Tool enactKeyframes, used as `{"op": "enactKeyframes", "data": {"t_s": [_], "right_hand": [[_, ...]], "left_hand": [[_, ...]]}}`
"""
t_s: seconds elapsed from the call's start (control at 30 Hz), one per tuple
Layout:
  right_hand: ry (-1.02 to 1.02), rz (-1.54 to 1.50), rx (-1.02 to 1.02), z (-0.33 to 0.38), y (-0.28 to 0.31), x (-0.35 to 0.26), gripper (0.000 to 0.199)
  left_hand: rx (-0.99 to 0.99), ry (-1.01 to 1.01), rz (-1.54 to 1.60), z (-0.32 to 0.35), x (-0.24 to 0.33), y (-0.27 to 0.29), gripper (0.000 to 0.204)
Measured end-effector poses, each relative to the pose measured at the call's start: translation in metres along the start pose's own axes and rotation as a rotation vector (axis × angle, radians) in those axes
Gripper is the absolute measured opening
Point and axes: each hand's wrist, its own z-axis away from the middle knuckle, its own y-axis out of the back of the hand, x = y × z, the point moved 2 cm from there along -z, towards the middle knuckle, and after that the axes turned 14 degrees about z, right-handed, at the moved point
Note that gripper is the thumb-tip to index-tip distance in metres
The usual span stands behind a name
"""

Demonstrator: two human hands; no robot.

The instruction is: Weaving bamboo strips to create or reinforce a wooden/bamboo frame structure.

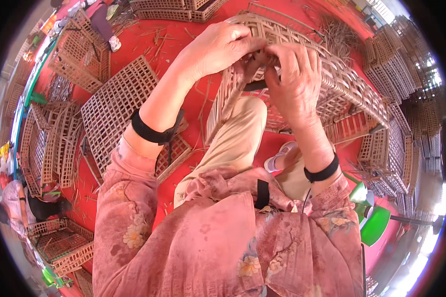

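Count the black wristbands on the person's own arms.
2. One wristband sits on the left forearm, below the left hand. The other is on the right wrist, below the right hand. Both hands grip the woven basket.

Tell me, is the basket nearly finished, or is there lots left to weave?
Much looks done: the woven basket already has full lattice walls, and finished flat panels lie on the red floor. In hand now: the left hand and right hand meet at its near edge, fingers pinching strips there. How much weaving remains I cannot tell; loose strips lie beyond it.
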Motion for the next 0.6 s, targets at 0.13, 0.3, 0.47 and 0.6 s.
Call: {"op": "enactKeyframes", "data": {"t_s": [0.13, 0.3, 0.47, 0.6], "right_hand": [[0.007, 0.026, 0.051, -0.004, -0.004, 0.024, 0.043], [-0.046, 0.096, 0.194, -0.006, 0.005, 0.052, 0.043], [-0.286, 0.240, -0.031, -0.004, 0.034, 0.103, 0.073], [0.046, 0.617, 0.063, -0.009, 0.064, 0.159, 0.064]], "left_hand": [[-0.048, -0.180, -0.060, -0.014, 0.029, -0.018, 0.044], [-0.064, -0.475, -0.292, -0.043, 0.058, -0.034, 0.025], [-0.153, -0.827, -0.478, -0.075, 0.087, -0.078, 0.027], [-0.321, -0.497, -0.340, -0.072, 0.125, -0.092, 0.028]]}}
